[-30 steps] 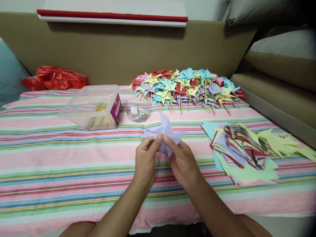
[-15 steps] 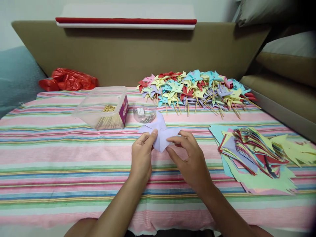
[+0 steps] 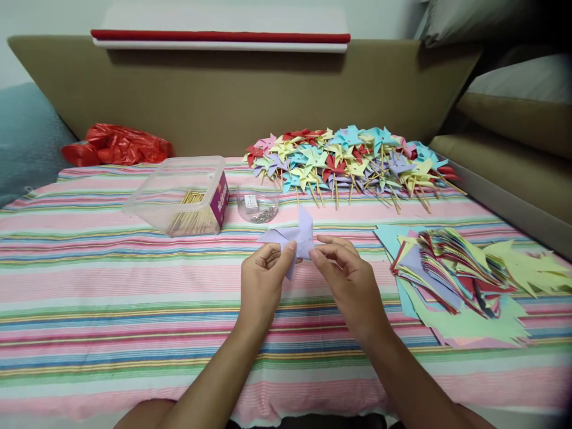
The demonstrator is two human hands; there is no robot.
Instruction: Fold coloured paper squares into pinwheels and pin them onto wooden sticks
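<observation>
A lilac paper pinwheel (image 3: 304,235) with folded blades is held up between both hands, above the striped cloth. My left hand (image 3: 264,280) pinches it near the centre, thumb on top and fingers curled behind. On the other side, my right hand (image 3: 346,280) grips a blade between thumb and fingers. No stick shows on this pinwheel. Just beyond it stands a small clear round tub (image 3: 258,205) with small metal pieces and a white labelled item inside. To its left is a clear plastic box (image 3: 156,196) of thin wooden sticks.
Many finished pinwheels on sticks (image 3: 353,161) lie heaped at the back right. Stacked coloured paper pieces (image 3: 456,274), with a dark-handled tool among them, lie at right on the striped cloth (image 3: 134,322). A red plastic bag (image 3: 129,146) sits at the back left.
The pinwheel has been turned and its blades now look more folded in. My right thumb and fingers have closed on a blade near the centre. The view has shifted slightly.
</observation>
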